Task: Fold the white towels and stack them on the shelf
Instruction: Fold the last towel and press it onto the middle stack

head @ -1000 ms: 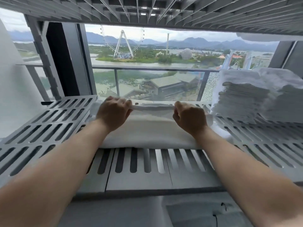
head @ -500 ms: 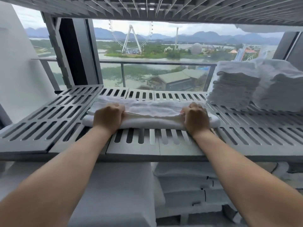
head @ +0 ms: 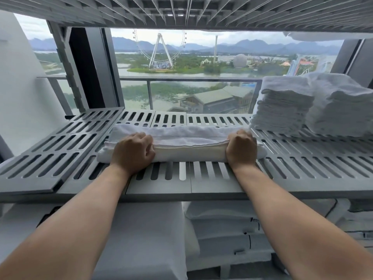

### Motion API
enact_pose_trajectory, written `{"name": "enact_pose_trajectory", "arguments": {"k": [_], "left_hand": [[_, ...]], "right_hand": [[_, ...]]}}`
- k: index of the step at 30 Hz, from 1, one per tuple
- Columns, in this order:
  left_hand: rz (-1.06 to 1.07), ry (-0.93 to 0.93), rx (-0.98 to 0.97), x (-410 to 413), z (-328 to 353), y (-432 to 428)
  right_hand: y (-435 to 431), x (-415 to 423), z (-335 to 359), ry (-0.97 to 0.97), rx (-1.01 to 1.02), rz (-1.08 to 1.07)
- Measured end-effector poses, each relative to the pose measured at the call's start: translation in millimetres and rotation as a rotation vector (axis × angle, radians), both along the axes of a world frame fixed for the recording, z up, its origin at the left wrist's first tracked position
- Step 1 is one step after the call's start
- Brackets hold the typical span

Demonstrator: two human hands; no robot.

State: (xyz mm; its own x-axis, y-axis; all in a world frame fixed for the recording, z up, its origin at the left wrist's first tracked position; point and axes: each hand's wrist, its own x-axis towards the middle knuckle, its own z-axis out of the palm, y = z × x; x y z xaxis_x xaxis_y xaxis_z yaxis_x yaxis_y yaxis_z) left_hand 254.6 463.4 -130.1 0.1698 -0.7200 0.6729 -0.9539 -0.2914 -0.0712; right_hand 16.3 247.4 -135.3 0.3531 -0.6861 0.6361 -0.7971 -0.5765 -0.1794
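The left hand (head: 132, 152) and the right hand (head: 240, 147) each grip one end of the white towel (head: 187, 146), fingers curled over its folded top layer. The towel lies lengthwise near the front edge of the slatted shelf (head: 201, 186), reduced to a long narrow band. A finished stack (head: 282, 110) and a second stack (head: 343, 114) stand at the shelf's right end. Judged remaining: fold crosswise, then stack.
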Motion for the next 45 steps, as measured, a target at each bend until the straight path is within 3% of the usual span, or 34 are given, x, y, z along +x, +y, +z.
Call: {"name": "enact_pose_trajectory", "arguments": {"k": [6, 11, 15, 17, 21, 25, 29, 33, 41, 45], "left_hand": [[0.053, -0.083, -0.027, 3.9, -4.2, -0.7], [0.047, -0.163, -0.055, -1.2, -2.6, -0.3], [0.027, -0.149, -0.131, -8.5, 3.3, 1.3], [0.05, -0.125, -0.175, -14.7, 10.1, -2.8], [0.066, 0.028, -0.215, -34.5, 34.1, -33.2], [0.033, 0.257, -0.056, -64.1, 46.0, -82.6], [0.049, 0.392, 0.275, -82.5, 40.8, -118.7], [0.106, 0.392, 0.593, -87.0, 14.3, -120.1], [0.136, 0.293, 0.63, -93.0, 6.9, -116.7], [0.135, 0.296, 0.655, -97.0, 9.5, -112.3]], "right_hand": [[2.3, -5.0, 3.6, -0.138, -0.091, -0.024], [5.0, -7.3, 4.9, -0.059, -0.063, -0.064], [18.5, -1.4, 7.2, -0.084, -0.142, 0.111], [19.2, 6.0, 5.0, -0.002, -0.141, 0.213], [13.0, 11.6, -0.7, 0.057, -0.078, 0.314], [12.9, 9.5, -1.9, 0.056, 0.035, 0.36], [20.1, 3.7, 0.1, 0.064, 0.029, 0.338], [26.3, -12.9, 1.3, 0.05, -0.012, 0.174], [25.0, -48.4, 15.8, 0.125, 0.405, -0.152], [23.0, -45.9, 23.7, -0.006, 0.53, -0.151]]}}
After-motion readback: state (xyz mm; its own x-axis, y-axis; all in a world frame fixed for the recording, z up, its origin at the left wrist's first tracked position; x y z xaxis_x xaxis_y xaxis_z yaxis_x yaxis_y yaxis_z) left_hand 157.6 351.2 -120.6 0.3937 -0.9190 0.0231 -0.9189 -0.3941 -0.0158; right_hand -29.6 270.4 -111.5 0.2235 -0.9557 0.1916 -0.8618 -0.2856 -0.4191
